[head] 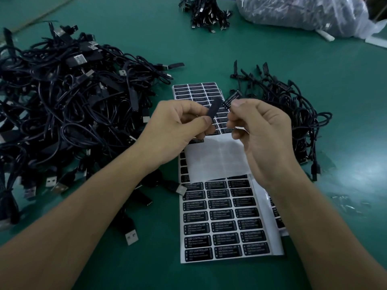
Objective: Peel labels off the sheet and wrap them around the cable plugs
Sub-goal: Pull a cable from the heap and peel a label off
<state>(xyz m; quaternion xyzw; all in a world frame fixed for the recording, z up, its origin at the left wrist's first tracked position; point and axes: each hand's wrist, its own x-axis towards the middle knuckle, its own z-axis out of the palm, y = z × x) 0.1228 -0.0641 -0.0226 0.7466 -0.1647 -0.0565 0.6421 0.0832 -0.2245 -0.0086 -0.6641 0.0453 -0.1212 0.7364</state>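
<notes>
My left hand point(178, 124) pinches a slim black cable plug point(213, 108) between thumb and fingers, its free end tilted up to the right. My right hand point(259, 132) pinches a black printed label point(231, 99) by one end, just right of the plug and apart from it. Both hands hover over the label sheets point(224, 218), which lie on the green table with rows of black labels. One strip of bare white backing point(217, 158) lies across the sheets below my hands.
A big tangled heap of black USB cables point(69, 105) fills the left of the green table point(335, 206). A smaller pile of cables point(293, 114) lies to the right of the sheets. Another cable bundle point(206, 13) and a clear plastic bag point(303, 13) sit at the far edge.
</notes>
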